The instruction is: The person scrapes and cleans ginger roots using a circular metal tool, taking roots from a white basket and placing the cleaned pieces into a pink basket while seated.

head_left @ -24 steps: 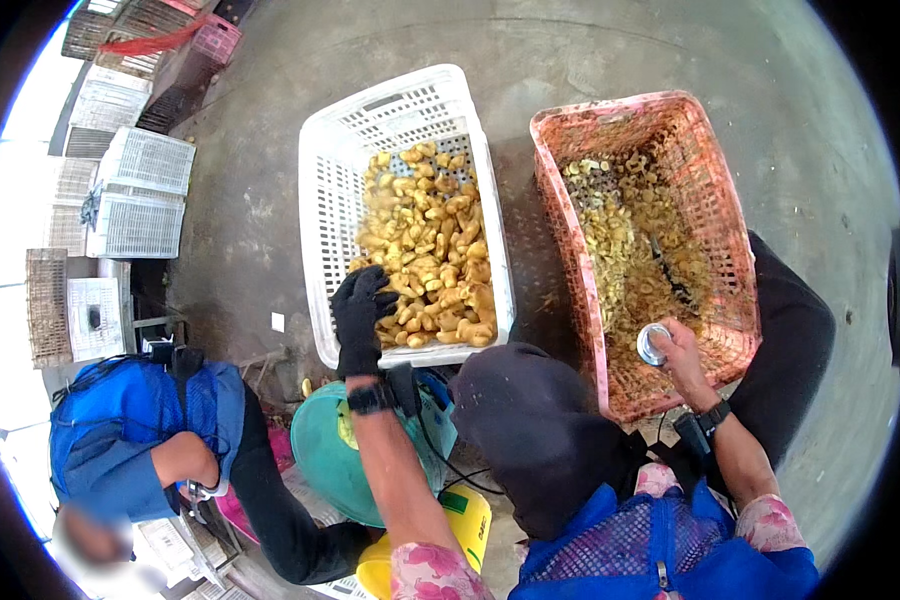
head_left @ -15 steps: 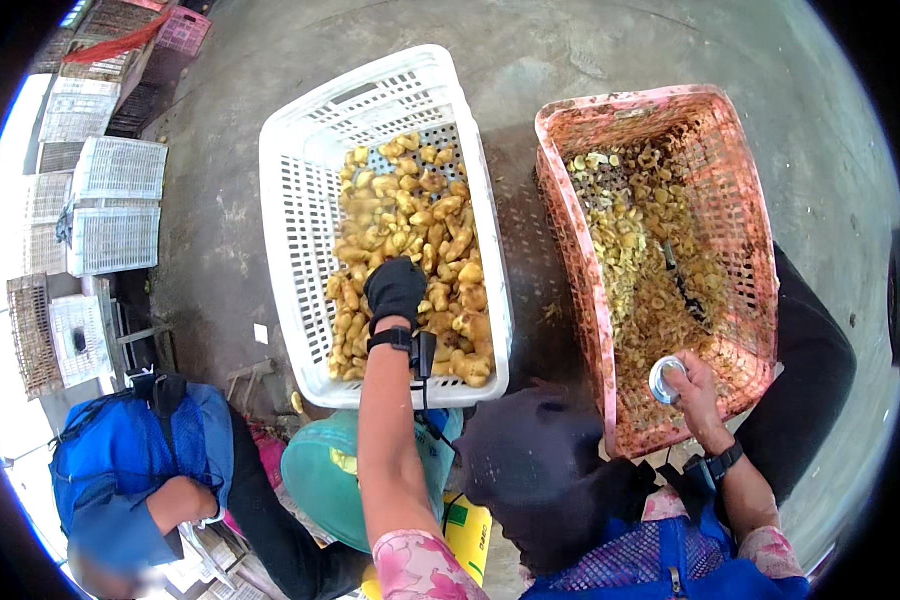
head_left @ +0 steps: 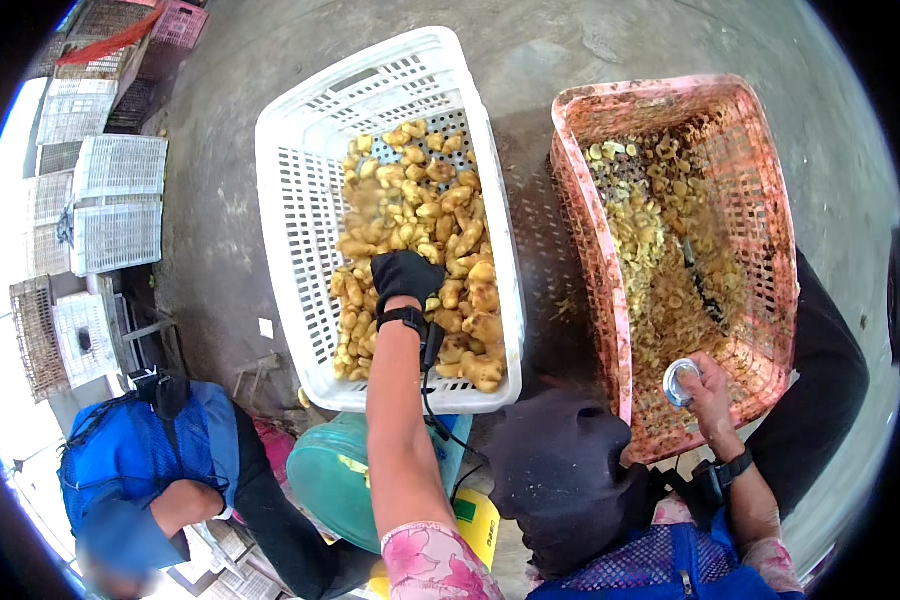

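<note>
We have our black-gloved left hand (head_left: 406,278) down in a white perforated plastic crate (head_left: 515,330), resting on the heap of knobbly ginger rhizomes (head_left: 460,215); its fingers are curled inward and we see mainly the back of the glove, so we cannot tell whether they close on a piece; the ginger lies loosely piled over most of the crate's bottom, with part of the holed bottom showing at the far end; a black wristband (head_left: 400,317) circles our left wrist, and a dark cable (head_left: 425,395) hangs beside that forearm. Our bare right hand (head_left: 710,395) pinches a round, silvery metal piece (head_left: 678,383) between thumb and fingers, holding it over the near end of a stained pink plastic crate (head_left: 650,90); that crate stands to the right of the white one, a strip of concrete floor (head_left: 545,250) between them; inside it we see pale slices and brownish parings (head_left: 650,280), and a long black object (head_left: 705,285) lies across them, its exact kind unclear to us. Below our left forearm sits a teal plastic bucket (head_left: 320,480), with a yellow container (head_left: 480,525) beside it; to our left a co-worker in a blue vest (head_left: 150,440) bends low; farther along that side stand stacked white crates (head_left: 120,200), and a red strip of material (head_left: 110,45) lies near the far stacks.
</note>
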A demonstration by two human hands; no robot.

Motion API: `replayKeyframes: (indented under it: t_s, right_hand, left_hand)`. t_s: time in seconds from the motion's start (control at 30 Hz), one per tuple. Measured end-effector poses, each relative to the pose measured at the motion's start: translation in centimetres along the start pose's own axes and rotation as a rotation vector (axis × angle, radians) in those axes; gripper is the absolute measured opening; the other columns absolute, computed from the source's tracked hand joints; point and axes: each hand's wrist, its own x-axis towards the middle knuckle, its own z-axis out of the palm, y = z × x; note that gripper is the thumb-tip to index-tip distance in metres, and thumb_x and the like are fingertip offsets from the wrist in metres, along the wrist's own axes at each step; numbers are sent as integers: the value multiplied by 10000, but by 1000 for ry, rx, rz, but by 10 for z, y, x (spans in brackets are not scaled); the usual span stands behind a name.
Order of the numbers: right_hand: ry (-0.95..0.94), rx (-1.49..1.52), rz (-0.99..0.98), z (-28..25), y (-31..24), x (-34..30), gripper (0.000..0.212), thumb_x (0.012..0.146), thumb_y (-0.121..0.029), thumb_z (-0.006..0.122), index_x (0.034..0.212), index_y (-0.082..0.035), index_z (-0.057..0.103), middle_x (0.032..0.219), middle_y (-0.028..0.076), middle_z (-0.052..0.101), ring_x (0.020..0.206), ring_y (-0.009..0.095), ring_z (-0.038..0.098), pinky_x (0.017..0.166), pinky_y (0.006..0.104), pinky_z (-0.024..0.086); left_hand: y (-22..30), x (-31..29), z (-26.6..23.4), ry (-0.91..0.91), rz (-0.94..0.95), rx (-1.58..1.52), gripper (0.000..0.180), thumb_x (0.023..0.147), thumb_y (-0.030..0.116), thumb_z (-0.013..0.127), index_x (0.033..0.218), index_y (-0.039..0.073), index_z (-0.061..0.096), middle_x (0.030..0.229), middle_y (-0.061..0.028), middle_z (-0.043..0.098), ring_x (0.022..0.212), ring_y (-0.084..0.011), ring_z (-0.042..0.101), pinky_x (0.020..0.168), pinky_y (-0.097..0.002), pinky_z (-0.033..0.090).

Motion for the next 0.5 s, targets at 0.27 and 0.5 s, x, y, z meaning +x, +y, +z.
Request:
replayKeyframes:
  t_s: [0.27,0.5]
  right_hand:
    - [5,-182,-179,-62,-56,208,136,1042,-158,673,1113,-42,666,919,6,691,839,90,657,730,288,529]
    - [63,-192,-183,-76,-68,231,120,998,-136,696,1031,-21,696,894,24,696,849,124,658,753,327,543]
  left_hand:
    - [37,189,-123,-195,-91,-109,760,943,727,675,1320,91,848,1395,-191,806,1341,-385,745,1154,-509,546]
    - [33,208,-125,-209,-77,-92,815,964,732,632,1450,97,792,1571,-179,714,1470,-367,659,1271,-528,428]
